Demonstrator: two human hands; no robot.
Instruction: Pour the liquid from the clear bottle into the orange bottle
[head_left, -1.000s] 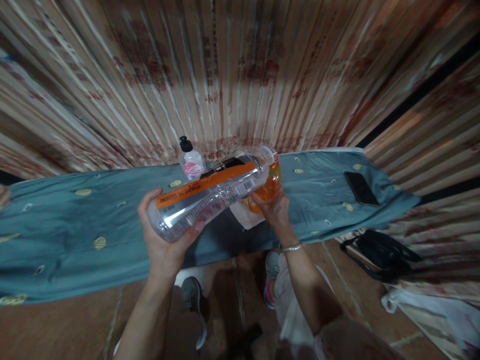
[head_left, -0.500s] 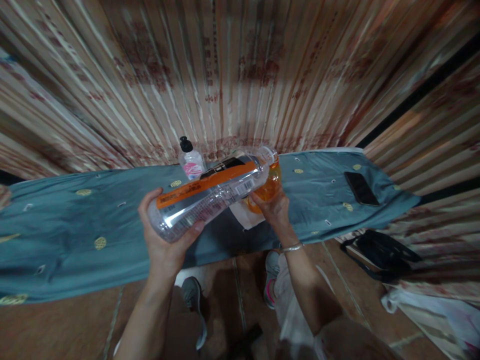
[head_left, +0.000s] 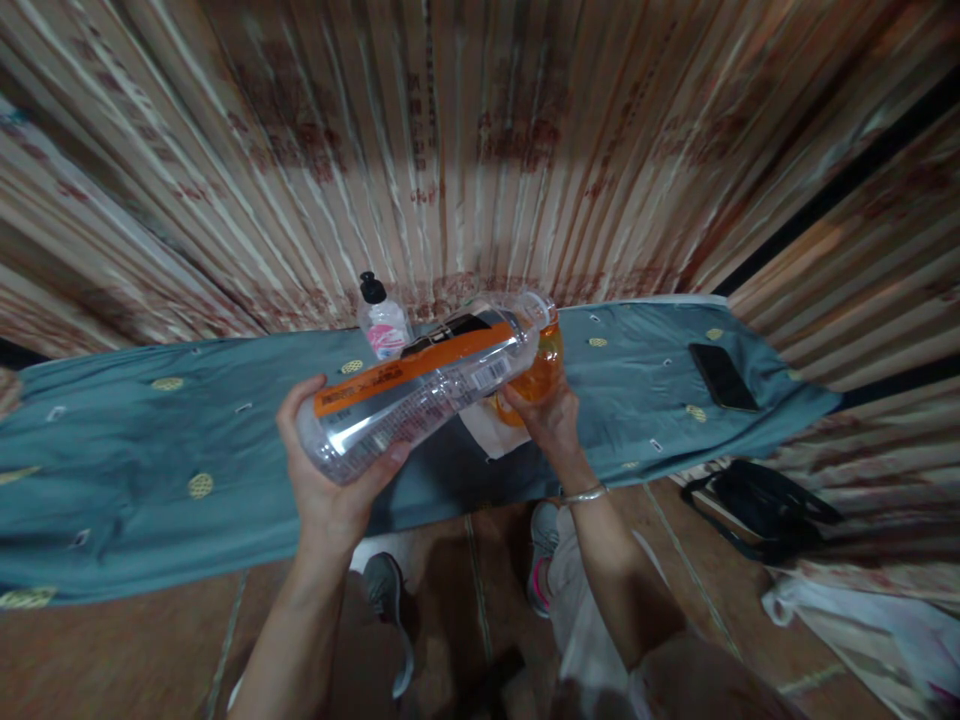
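Note:
My left hand (head_left: 330, 470) grips the base of a large clear plastic bottle (head_left: 420, 385) with an orange label. The bottle is tipped nearly flat, its mouth to the right over an orange cup (head_left: 536, 372). My right hand (head_left: 551, 420) is wrapped round that cup, which holds amber liquid and stands on a white paper (head_left: 484, 435). Both are over a long table covered with a teal cloth (head_left: 150, 450).
A small pump bottle with a black cap and pink label (head_left: 381, 322) stands behind the big bottle. A black phone (head_left: 722, 376) lies at the table's right end. A dark bag (head_left: 765, 510) and a white plastic bag (head_left: 862, 615) lie on the floor right. Draped curtain behind.

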